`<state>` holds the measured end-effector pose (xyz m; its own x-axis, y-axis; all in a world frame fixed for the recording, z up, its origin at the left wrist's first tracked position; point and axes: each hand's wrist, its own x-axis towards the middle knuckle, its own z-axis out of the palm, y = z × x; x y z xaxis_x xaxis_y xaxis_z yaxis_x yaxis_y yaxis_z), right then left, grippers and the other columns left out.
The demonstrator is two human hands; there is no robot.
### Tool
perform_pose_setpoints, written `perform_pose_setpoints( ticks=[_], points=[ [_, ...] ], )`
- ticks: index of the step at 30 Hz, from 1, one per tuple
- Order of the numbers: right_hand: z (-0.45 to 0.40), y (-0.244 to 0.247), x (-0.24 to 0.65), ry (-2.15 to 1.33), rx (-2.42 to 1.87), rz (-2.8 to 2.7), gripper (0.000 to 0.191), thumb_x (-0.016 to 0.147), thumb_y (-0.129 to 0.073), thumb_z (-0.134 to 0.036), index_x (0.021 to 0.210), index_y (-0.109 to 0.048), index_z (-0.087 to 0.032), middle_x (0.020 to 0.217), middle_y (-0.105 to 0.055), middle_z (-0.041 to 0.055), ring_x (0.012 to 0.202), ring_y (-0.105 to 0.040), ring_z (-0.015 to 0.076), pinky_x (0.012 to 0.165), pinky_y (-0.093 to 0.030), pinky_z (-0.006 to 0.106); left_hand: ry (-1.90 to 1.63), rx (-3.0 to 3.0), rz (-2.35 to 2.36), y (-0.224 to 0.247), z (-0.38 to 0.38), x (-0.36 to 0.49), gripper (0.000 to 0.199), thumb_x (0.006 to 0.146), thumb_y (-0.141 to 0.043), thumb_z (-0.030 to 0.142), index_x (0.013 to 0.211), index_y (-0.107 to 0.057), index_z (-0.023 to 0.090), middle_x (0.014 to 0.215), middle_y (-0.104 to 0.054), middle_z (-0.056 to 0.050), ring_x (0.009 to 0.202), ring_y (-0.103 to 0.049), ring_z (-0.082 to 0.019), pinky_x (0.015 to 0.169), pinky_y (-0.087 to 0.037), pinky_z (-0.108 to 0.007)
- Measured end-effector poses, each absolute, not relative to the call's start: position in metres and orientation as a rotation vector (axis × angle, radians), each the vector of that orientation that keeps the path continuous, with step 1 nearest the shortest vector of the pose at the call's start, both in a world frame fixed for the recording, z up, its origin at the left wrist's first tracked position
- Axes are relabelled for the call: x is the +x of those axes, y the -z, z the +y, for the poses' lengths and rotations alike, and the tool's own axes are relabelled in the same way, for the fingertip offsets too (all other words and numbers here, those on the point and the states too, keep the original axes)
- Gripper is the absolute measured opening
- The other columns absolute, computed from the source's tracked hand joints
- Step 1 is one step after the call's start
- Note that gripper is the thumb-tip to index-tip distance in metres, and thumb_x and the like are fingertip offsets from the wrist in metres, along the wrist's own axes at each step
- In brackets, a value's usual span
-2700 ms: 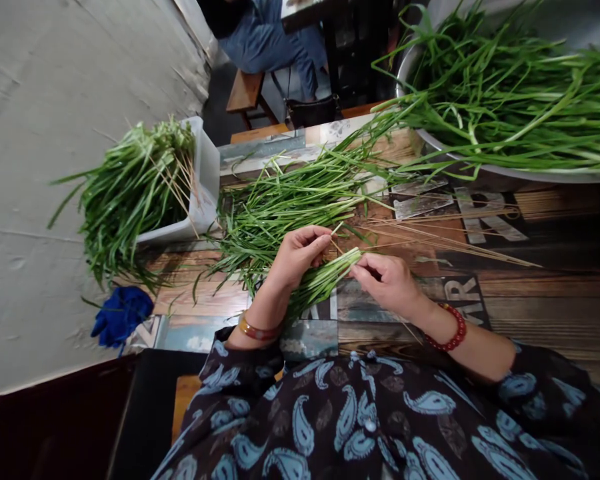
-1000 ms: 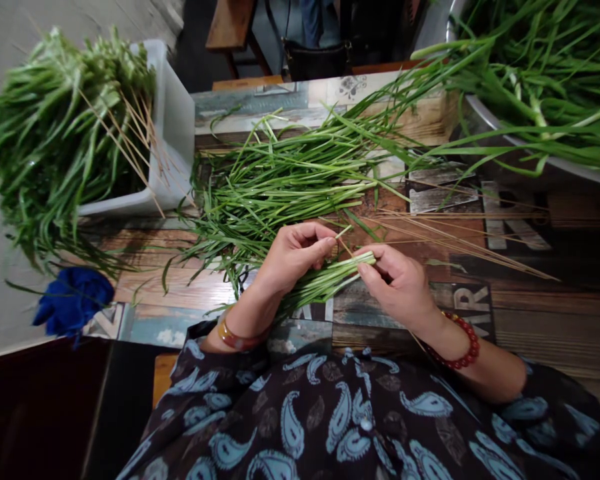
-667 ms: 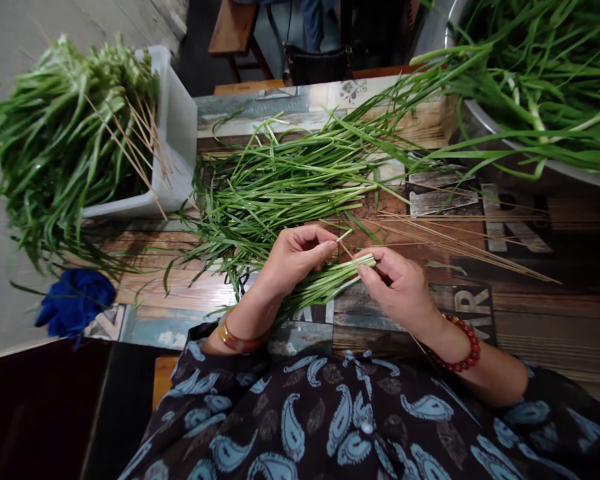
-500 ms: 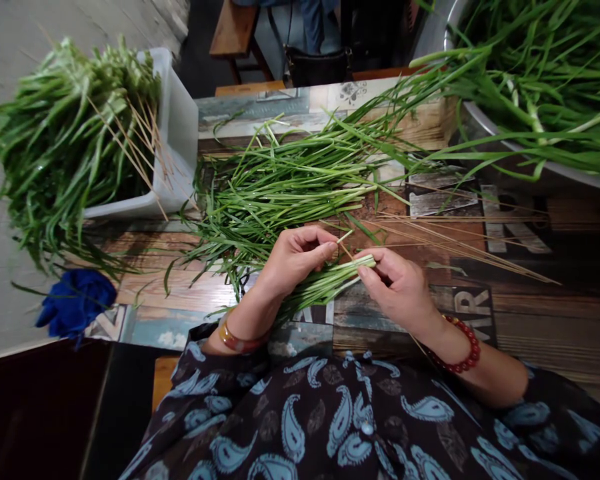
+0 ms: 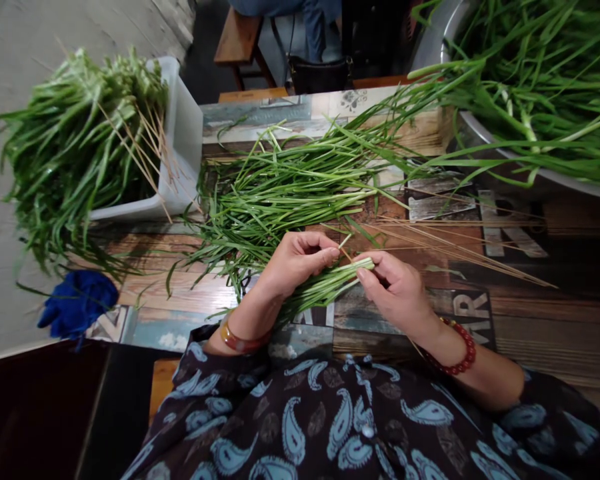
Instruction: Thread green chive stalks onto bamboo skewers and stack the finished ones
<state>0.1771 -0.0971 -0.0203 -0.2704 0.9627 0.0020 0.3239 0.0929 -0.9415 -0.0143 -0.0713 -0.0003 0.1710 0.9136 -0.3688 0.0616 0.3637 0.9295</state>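
My left hand [image 5: 303, 263] is closed, thumb and forefinger pinching a single garlic chive, whose pale stem end [image 5: 345, 241] pokes up past the fingertips. The thin tip of a bamboo skewer [image 5: 346, 253] reaches that pinch. Fingers of my right hand [image 5: 397, 287] are closed round the skewer and the pale stem ends of the chives threaded on it [image 5: 347, 272]. Their green leaves trail left beneath my left hand. Below my right wrist the skewer's other end shows slightly. Just beyond both hands lies a loose pile of chives [image 5: 300, 180] on the table.
Several loose skewers [image 5: 460, 247] lie right of the pile. A white plastic bin [image 5: 187, 133] at left holds skewered chives. At upper right stands a metal basin [image 5: 485, 133] heaped with chives. A blue cloth or glove [image 5: 80, 303] rests at the table's left edge. Someone sits beyond the table.
The view has shifted slightly. Both hands keep nearly the same pose, with the chive in my left fingers still at the skewer's tip.
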Motion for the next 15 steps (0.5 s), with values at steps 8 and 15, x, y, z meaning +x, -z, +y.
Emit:
perform_pose_setpoints(
  ticks=[8, 15],
  points=[
    [-0.092, 0.027, 0.179, -1.291, -1.194, -1.65, 0.021, 0.091, -0.053, -0.03, 0.105, -0.063, -0.017, 0.06, -0.06, -0.0025, 0.049, -0.054, 0.0101, 0.05, -0.043, 0.022, -0.796, 1.192, 1.181, -0.001, -0.069, -0.016, 0.022, 0.074, -0.075, 0.034, 0.08, -0.076, 0.013, 0.078, -0.069, -0.005, 0.071, -0.059, -0.013, 0.066, -0.046, -0.023],
    [-0.093, 0.031, 0.184, -1.337, -1.117, -1.664, 0.04, 0.089, -0.057, -0.026, 0.128, -0.051, -0.017, 0.071, -0.066, -0.0017, 0.053, -0.057, 0.0104, 0.053, -0.046, 0.023, -0.804, 1.275, 1.178, -0.003, -0.068, -0.018, 0.022, 0.077, -0.072, 0.035, 0.078, -0.075, 0.013, 0.079, -0.071, -0.006, 0.073, -0.061, -0.014, 0.071, -0.047, -0.025]
  ],
)
